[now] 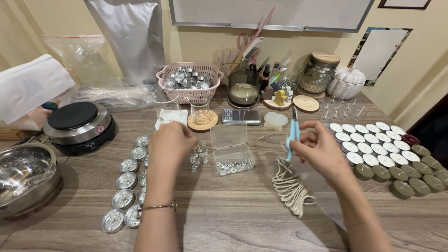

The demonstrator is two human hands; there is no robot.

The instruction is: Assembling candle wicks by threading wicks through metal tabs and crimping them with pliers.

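At centre frame, on the wooden counter [242, 210]: left hand [171, 142], fingers curled narrow, contents not discernible, above small metal wick tabs [199, 156] beside an open clear plastic box [232, 149]. Right hand [319, 151], fingers closed around blue-handled pliers [292, 133], held upright above a bundle of cream wick cord [290, 186]. Lower left: rows of empty metal tealight cups [128, 186]. Right edge: filled tealight candles [387, 154]. Left: black hotplate [78, 125].
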